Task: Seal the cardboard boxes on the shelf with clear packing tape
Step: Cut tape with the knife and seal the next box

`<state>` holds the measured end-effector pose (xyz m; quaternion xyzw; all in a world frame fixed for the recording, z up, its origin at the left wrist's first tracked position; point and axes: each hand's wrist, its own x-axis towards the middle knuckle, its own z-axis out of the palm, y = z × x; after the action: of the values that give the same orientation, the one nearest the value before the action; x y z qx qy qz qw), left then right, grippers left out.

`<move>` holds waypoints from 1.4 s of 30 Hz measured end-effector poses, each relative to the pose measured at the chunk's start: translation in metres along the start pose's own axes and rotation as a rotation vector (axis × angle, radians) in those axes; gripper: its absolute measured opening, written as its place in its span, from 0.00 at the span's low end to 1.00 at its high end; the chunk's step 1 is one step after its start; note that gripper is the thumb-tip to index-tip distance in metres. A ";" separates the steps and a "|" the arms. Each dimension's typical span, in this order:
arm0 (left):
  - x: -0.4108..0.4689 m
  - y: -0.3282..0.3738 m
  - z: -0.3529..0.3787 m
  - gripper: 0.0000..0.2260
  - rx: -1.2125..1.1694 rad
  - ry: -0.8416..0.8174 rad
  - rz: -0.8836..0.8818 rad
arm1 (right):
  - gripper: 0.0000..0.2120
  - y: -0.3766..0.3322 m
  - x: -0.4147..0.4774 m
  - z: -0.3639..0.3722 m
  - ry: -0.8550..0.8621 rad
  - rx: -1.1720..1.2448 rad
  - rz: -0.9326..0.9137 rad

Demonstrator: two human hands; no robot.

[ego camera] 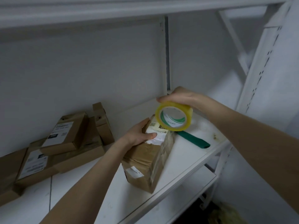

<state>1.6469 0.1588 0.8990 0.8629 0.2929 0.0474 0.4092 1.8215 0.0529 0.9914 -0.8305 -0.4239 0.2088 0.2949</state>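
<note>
Items showing on the white shelf (186, 160): one roll of tape (174, 118); one green strip (193, 139); one box (148, 159) under two hands; roughly six more boxes (64, 135) lying stacked at left, count uncertain.

Dim, cool-toned view with soft focus.

Light is weak and even, greyest on the back wall (80, 70); the shelf (186, 159) surface is brightest near the tape roll (174, 116), which glows yellow. Shadows are faint. Straight uprights bow at the right edge, and the top rail and far-left boxes (32, 162) smear with blur.
</note>
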 end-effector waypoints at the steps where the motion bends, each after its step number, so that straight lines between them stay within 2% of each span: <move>1: 0.000 -0.001 0.000 0.37 0.013 0.011 0.003 | 0.20 0.004 -0.003 -0.004 -0.036 -0.041 -0.003; 4: 0.000 0.001 0.000 0.35 0.025 0.026 0.004 | 0.16 0.019 -0.012 -0.008 -0.158 -0.086 0.011; 7: 0.001 0.001 0.001 0.34 0.026 0.040 -0.006 | 0.17 0.026 -0.021 -0.012 -0.221 -0.158 0.041; 12: -0.001 0.001 0.000 0.33 0.017 0.027 -0.008 | 0.19 0.052 -0.028 0.001 -0.214 -0.241 0.122; 17: -0.005 0.004 -0.001 0.31 0.005 -0.001 0.028 | 0.25 0.073 -0.029 0.023 -0.136 -0.133 0.183; 21: -0.008 0.005 0.001 0.27 0.223 -0.033 0.097 | 0.22 0.078 -0.023 0.042 -0.107 -0.039 0.170; 26: -0.004 0.023 0.025 0.36 0.753 -0.003 0.091 | 0.23 0.083 -0.019 0.046 -0.102 -0.016 0.197; 31: 0.000 0.039 0.042 0.36 0.826 -0.052 0.059 | 0.27 0.091 -0.016 0.051 -0.113 0.006 0.191; 36: 0.015 0.038 0.044 0.34 0.576 0.149 -0.031 | 0.29 0.090 -0.011 0.051 -0.101 0.001 0.153; 38: 0.016 0.038 0.031 0.36 0.218 0.188 0.001 | 0.29 0.084 -0.009 0.036 -0.108 0.046 0.077; 39: 0.015 0.038 0.022 0.34 0.040 0.207 0.001 | 0.27 0.078 -0.009 0.026 -0.103 0.094 0.026; 41: 0.012 0.029 0.006 0.32 -0.247 0.223 -0.050 | 0.18 0.058 -0.016 0.006 -0.086 0.213 -0.094; 42: 0.011 0.020 0.001 0.34 -0.385 0.204 -0.082 | 0.14 0.049 -0.017 0.001 -0.077 0.284 -0.143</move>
<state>1.6661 0.1542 0.9115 0.7470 0.3531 0.1729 0.5362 1.8398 0.0161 0.9601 -0.7395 -0.4590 0.2769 0.4072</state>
